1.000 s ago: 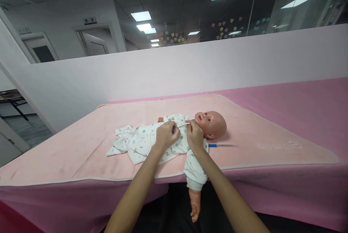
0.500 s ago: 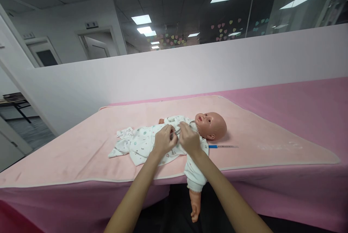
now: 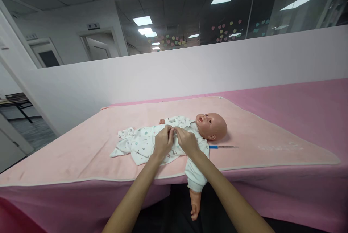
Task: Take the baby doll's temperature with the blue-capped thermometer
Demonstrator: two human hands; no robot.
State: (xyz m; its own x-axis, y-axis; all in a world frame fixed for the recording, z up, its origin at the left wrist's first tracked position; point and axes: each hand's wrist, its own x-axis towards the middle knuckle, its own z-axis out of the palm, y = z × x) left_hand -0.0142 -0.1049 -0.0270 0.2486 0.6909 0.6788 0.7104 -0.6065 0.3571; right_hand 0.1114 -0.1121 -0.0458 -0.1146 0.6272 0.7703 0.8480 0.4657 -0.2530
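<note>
Head view: sleeved near arm (image 3: 195, 202) of tan plastic baby doll (image 3: 216, 127), overhanging pink-covered bench (image 3: 312, 104); slim blue-ended tube (image 3: 223, 147) by its shoulder; left hand (image 3: 163, 143) and right hand (image 3: 187, 141) together at chest, grip indistinct; white printed cotton clothing (image 3: 144, 140), both sleeves (image 3: 195, 175) on, front closure hidden; pale-pink blanket (image 3: 272, 135) beneath.

Both bare forearms stretch forward, the left forearm (image 3: 133, 193) and right forearm (image 3: 231, 189) slanting inward. The left fingers (image 3: 164, 134) curl toward their thumb; the right fingers (image 3: 180, 135) bend in close beside them, pinched, wrists nearly straight from where I stand.
</note>
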